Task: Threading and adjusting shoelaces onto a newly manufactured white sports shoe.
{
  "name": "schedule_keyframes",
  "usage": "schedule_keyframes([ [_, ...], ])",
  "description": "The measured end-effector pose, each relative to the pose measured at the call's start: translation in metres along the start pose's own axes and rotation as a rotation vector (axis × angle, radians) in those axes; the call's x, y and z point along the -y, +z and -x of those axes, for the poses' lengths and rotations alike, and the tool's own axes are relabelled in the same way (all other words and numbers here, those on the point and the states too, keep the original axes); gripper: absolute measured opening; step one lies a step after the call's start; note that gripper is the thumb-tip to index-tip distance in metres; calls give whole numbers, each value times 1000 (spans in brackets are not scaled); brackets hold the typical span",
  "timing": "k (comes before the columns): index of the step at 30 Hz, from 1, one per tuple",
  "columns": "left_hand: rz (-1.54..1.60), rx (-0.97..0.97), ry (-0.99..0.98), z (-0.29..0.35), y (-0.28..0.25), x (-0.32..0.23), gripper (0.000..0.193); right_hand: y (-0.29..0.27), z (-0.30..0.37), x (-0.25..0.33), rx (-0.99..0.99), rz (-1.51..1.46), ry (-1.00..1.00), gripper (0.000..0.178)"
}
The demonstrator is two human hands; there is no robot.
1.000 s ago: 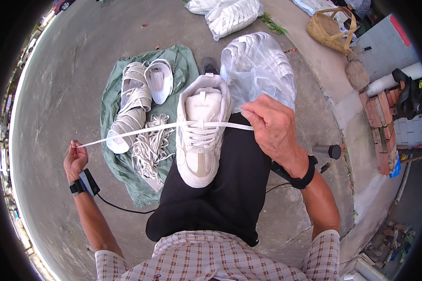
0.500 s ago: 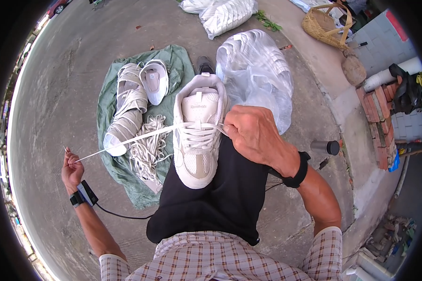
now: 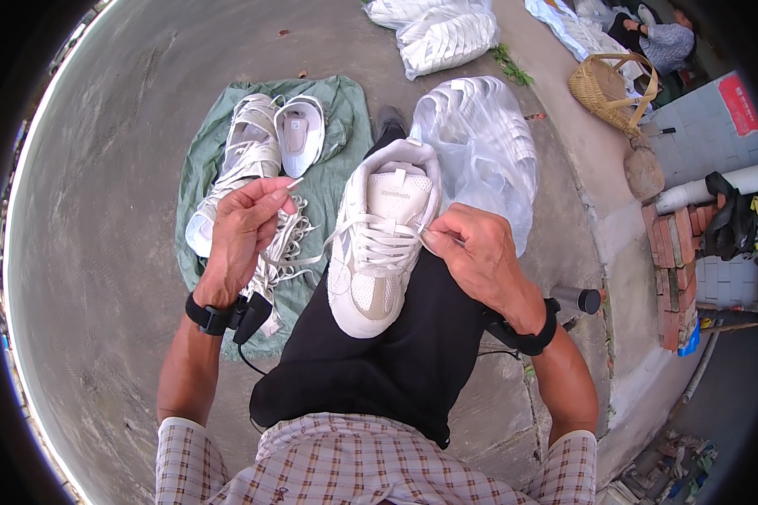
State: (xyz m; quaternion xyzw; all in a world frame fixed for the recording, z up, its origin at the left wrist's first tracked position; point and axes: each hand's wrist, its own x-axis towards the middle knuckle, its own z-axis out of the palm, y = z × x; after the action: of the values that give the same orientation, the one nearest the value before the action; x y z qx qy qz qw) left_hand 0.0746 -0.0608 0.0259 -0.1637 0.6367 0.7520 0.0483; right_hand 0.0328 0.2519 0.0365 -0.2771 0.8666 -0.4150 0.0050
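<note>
A white sneaker (image 3: 379,252) with beige toe trim rests on my black-trousered thigh, its toe toward me. White shoelace (image 3: 312,257) is threaded through its eyelets, and a slack length runs out to the left. My left hand (image 3: 251,225) pinches that lace near its end, the tip poking out above the fingers. At the shoe's right side, my right hand (image 3: 472,252) is closed on the lace by the upper eyelets. Beyond my left hand, a loose bundle of white laces (image 3: 290,236) lies on a green cloth, partly hidden by that hand.
The green cloth (image 3: 345,109) also bears several white shoe uppers (image 3: 301,135). Clear plastic bags of shoe parts (image 3: 476,139) lie beyond my knee. At right are a dark-lidded flask (image 3: 574,299), stacked bricks (image 3: 674,278) and a wicker basket (image 3: 606,88). Another person (image 3: 661,42) sits at the far right.
My left hand has come in from far left toward the shoe, and its taut lace has gone slack. My right hand stays by the eyelets. The whole view has shifted slightly.
</note>
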Motion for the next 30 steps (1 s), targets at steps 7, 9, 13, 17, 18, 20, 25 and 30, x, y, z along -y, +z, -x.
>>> schedule_keyframes([
  [7,-176,150,118,13,50,7,19,0,1,0,13,-20,29,11],
  [9,-259,145,281,12,49,15,18,1,0,1,-9,-34,25,11],
  [13,-463,123,206,17,48,1,15,0,0,0,3,-40,37,10],
  [17,-499,225,171,12,48,-10,14,1,-1,0,2,-38,43,10],
  [18,-504,272,167,11,49,-13,15,1,-1,0,4,-36,43,10],
  [20,-501,304,123,13,49,-21,16,1,1,-2,-2,2,21,10],
  [25,-522,343,134,4,48,-16,19,1,0,2,12,-9,22,10],
  [30,-828,224,537,5,60,-11,9,-2,1,3,3,7,0,9],
])
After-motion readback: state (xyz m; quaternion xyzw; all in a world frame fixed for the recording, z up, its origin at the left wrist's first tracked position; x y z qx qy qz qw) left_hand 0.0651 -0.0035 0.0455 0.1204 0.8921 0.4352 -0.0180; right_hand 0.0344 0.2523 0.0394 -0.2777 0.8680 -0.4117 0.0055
